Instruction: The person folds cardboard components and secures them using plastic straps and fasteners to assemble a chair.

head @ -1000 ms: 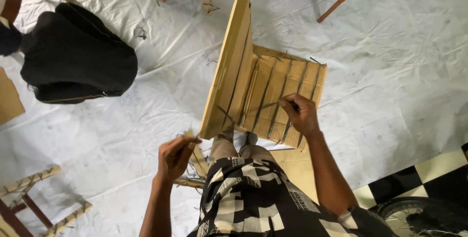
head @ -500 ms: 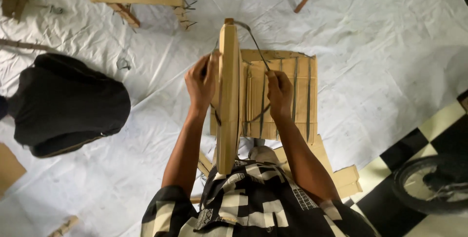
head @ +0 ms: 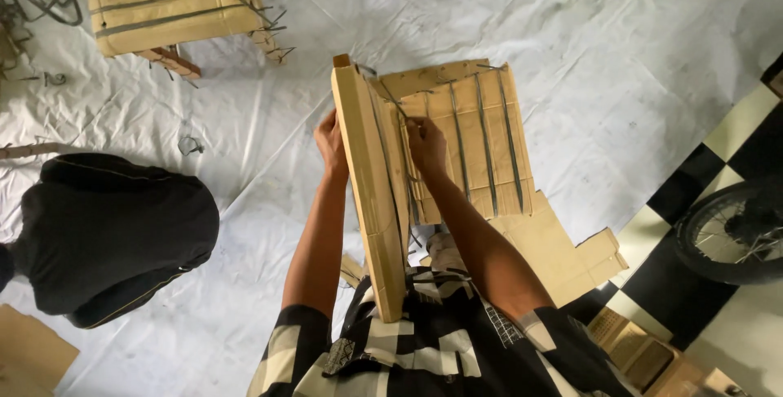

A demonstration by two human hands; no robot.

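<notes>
- Where a white sheet point(head: 620, 62) covers the floor, a dark bag point(head: 106, 234) lies at left
- left hand point(head: 330, 146) grips the wrapped chair point(head: 457, 144), upright at centre
- right hand point(head: 426, 146) pinches its strap point(head: 401, 132)
- checkered tiles point(head: 693, 193) and a wheel point(head: 734, 230) at right

The chair point(head: 424, 160) is wrapped in matt brown cardboard, bound with dull dark plastic straps point(head: 483, 140). Beneath the chair lies a crinkled white sheet point(head: 620, 62), faintly glossy. Left of the chair, a black cloth bag point(head: 106, 238) looks soft and matt.
</notes>
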